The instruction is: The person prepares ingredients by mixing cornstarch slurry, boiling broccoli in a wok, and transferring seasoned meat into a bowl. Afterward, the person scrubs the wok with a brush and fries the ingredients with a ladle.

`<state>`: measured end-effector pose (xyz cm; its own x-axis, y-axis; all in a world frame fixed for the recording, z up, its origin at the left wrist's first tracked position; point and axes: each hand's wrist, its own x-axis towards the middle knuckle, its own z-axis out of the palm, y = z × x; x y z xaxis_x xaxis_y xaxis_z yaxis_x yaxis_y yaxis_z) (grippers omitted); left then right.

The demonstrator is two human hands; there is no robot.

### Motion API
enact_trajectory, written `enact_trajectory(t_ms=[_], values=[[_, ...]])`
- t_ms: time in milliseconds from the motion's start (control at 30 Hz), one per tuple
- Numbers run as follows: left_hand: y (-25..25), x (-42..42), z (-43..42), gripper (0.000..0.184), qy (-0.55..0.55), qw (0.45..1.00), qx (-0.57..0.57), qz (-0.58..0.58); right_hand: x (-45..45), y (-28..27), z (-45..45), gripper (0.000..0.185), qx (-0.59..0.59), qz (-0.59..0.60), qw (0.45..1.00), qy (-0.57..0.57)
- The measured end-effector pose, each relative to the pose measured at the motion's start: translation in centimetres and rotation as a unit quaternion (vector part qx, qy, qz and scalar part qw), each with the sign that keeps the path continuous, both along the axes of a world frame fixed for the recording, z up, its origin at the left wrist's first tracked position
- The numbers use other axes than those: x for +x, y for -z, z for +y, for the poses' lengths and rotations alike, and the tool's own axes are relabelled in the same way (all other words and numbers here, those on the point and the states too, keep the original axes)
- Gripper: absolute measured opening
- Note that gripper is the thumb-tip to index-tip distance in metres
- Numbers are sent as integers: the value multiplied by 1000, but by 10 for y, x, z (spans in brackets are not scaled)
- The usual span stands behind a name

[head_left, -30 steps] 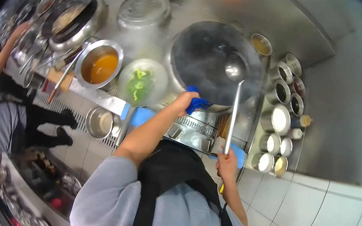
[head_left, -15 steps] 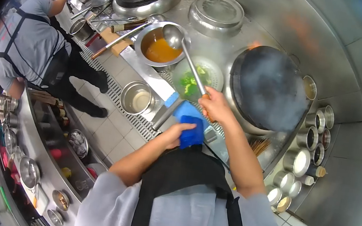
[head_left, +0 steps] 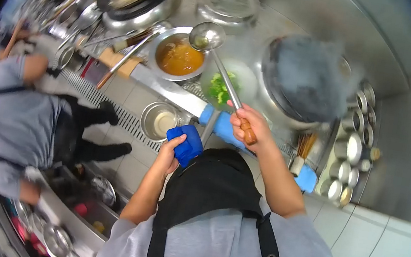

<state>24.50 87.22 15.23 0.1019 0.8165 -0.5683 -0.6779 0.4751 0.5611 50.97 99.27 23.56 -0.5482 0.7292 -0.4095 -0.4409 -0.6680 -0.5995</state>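
While I watch through the head camera, the black apron (head_left: 210, 187) fills the foreground on the near side of the pot (head_left: 176, 77). Out from it, nearer to me than the pot, the left hand (head_left: 169, 156) grasps a blue cloth (head_left: 185, 146), thumb laid over the folds; I cannot make out its other fingers well. Nearer than the pot too, and to its right, I see the right hand (head_left: 253, 126) with its fingers curled round the wooden handle of the ladle (head_left: 225, 79). The ladle slants away so that its bowl sits at the pot's right rim, some yellowish stuff inside; I cannot tell whether the metal touches. A pail (head_left: 151, 118) with pale liquid stands just on the near side of the pot, which itself holds orange liquid. Greens (head_left: 219, 88) lie right of the pot, blurred; farther right is the wok (head_left: 282, 95), largely veiled by smoke (head_left: 313, 65). Well left of the pot a co-worker (head_left: 25, 128) bends forward. Beyond the pot, to its left, a second wok (head_left: 149, 4) holds pale food.
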Motion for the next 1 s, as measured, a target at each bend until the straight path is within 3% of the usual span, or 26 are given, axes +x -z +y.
enact_trajectory(t_ms=[133,233,300,367,400,467,533,600,667,700,733,767,833,867,933,1000], values=[[7,16,33,50,102,995,15,11,67,-14,-59,52,56,69,995,55],[1,49,56,46,159,987,10,11,117,-34,-121,54,48,56,988,137],[-5,80,71,45,198,980,4,12,150,-44,-152,53,49,33,984,170],[-11,118,89,46,251,968,13,30,179,-54,-166,45,5,-100,962,253],[-8,139,99,51,283,959,23,27,193,-54,-160,45,8,-98,962,256],[-11,187,120,55,305,951,33,37,230,-50,-129,38,55,-399,889,218],[-14,242,145,59,323,944,45,47,266,-32,-80,36,101,-530,823,177],[-12,295,170,65,318,944,40,76,287,-24,-29,47,129,-624,757,145],[12,341,203,67,321,943,39,82,318,46,18,56,262,-763,568,163],[20,358,213,69,327,941,32,85,321,43,24,56,264,-759,572,165],[21,372,218,54,304,948,47,83,318,35,22,59,234,-748,601,160],[24,379,219,54,302,948,45,90,319,33,15,61,204,-735,628,152],[41,382,219,36,229,960,64,149,327,63,-20,61,257,-683,649,213],[12,385,210,25,208,959,25,193,327,86,-44,63,258,-664,663,230],[-5,387,204,25,183,962,11,204,342,103,-78,65,252,-646,677,244],[0,386,199,23,163,962,-2,219,370,91,-101,66,205,-545,790,194]])
